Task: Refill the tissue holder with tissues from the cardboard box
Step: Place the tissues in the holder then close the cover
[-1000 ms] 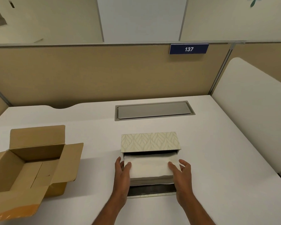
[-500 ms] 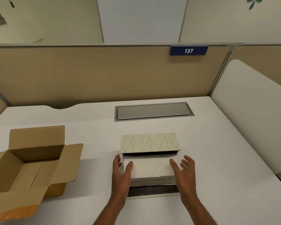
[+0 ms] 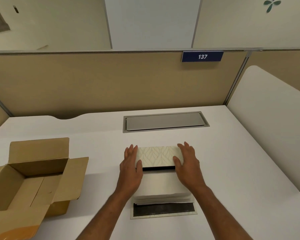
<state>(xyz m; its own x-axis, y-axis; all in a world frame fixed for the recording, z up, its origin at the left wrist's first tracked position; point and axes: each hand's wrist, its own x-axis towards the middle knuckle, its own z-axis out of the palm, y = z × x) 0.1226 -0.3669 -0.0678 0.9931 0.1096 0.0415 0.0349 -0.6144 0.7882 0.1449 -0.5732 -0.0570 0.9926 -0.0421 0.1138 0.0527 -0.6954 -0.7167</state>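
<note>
On the white desk, near its front edge and about midway between its left and right edges, lies the tissue holder. Its leaf-patterned sleeve sits at the far end, and its dark-lined tray sticks out toward the front edge. A stack of white tissues rests on the tray, its far end under the sleeve. The left hand lies flat with its fingers spread along the sleeve's left end, thumb on top. The right hand presses the right end likewise. Neither is clenched. The open cardboard box stands at the front left corner, flaps spread. A grey cable hatch sits near the back edge.
</note>
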